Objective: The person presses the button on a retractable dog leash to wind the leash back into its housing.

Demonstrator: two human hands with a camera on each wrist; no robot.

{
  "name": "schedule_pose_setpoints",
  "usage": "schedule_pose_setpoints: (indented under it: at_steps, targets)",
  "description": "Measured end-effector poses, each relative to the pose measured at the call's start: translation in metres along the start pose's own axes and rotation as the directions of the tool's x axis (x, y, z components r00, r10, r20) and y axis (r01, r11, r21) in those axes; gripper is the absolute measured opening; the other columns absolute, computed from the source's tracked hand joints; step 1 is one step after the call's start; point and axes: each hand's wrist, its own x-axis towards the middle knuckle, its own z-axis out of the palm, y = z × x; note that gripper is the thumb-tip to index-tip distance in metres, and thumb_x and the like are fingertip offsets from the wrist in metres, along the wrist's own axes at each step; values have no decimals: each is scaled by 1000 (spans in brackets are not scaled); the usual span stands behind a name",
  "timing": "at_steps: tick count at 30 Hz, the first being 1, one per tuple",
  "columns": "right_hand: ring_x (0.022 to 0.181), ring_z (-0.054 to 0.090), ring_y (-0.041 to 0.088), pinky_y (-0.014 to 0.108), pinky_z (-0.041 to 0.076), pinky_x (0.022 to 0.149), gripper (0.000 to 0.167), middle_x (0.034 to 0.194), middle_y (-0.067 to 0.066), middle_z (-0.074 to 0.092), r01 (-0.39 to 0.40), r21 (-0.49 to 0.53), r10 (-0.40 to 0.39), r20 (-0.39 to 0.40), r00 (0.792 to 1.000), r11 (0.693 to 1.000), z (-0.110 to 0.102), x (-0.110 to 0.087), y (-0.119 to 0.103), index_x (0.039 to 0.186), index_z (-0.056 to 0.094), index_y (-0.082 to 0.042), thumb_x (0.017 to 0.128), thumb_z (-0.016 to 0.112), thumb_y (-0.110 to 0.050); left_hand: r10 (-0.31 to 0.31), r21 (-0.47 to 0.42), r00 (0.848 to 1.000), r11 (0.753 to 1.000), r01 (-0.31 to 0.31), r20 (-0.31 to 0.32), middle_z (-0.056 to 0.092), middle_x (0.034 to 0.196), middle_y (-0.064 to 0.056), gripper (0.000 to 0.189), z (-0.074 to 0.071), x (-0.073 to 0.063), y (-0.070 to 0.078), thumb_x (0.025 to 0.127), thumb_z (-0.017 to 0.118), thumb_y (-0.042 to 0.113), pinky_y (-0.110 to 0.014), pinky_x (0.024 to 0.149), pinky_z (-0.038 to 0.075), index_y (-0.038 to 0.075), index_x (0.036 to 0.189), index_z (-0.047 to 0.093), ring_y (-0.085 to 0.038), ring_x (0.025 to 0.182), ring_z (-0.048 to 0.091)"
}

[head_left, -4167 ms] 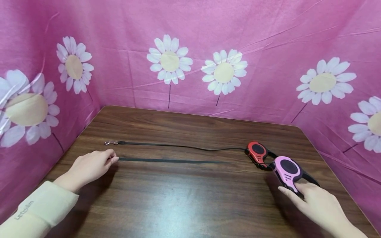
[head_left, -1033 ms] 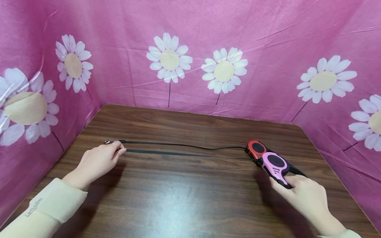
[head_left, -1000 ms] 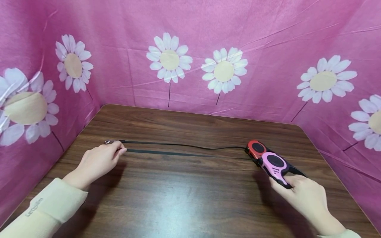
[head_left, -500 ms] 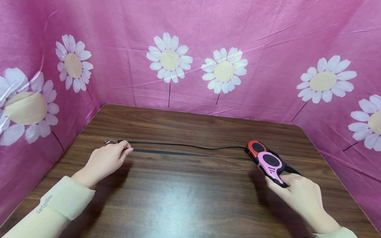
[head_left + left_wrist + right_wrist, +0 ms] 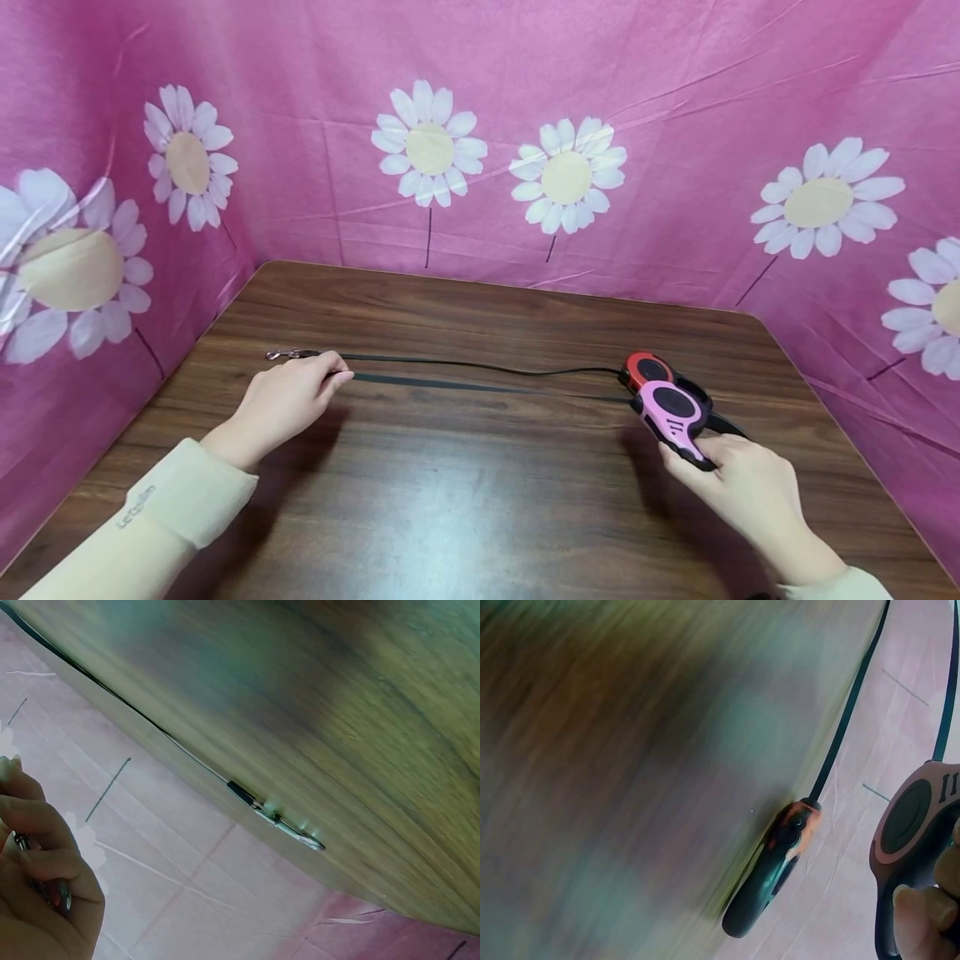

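Head view: pink reel (image 5: 675,410) juts beyond right grip (image 5: 753,483) curled round its handle (image 5: 726,425); left grip (image 5: 288,402) pinches the strap (image 5: 435,383).

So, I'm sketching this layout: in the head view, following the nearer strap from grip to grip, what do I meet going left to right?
The person's bare left grip → the flat dark strap → the pink-and-black plastic-looking leash case → the person's bare right grip.

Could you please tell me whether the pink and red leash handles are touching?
Apart: the right wrist view shows the backdrop between the pink handle and the red handle.
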Motion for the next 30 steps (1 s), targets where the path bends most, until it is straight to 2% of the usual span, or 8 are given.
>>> schedule_pose_setpoints:
  at_steps: [3, 10, 20, 30]
  targets:
    - [49, 29, 4, 32, 24, 43, 49, 55, -10, 36, 11, -3, -11, -1, 1000, 1000, 1, 0, 0, 54, 33, -29, 72, 78, -39, 1, -2, 1000, 1000, -1, 5, 57, 64, 10, 11, 0, 1, 2, 98, 60, 31, -38, 46, 39, 22, 96, 65, -10, 57, 51]
    - [49, 33, 9, 32, 24, 43, 48, 56, -7, 40, -20, 3, 20, 28, 999, 1000, 1, 2, -2, 54, 35, -28, 74, 78, -39, 12, 3, 1000, 1000, -12, 0, 61, 67, 9, 10, 2, 3, 1, 97, 61, 30, -37, 48, 41, 20, 96, 65, -10, 57, 53]
    - [48, 31, 5, 33, 27, 43, 48, 54, -10, 36, 3, 23, -3, 10, 1000, 1000, 4, 6, -10, 53, 35, -28, 71, 79, -37, 29, 0, 1000, 1000, -29, 3, 59, 67, 10, 11, 5, 6, 4, 97, 62, 30, -35, 48, 39, 20, 96, 65, -10, 60, 54]
    - [48, 27, 4, 31, 24, 43, 49, 53, -11, 32, 12, 29, -12, 4, 1000, 1000, 8, 7, -14, 53, 34, -28, 71, 79, -37, 33, -19, 999, 999, -33, -22, 67, 81, 6, 9, 6, 7, 6, 97, 63, 28, -35, 52, 42, 20, 95, 66, -12, 66, 57]
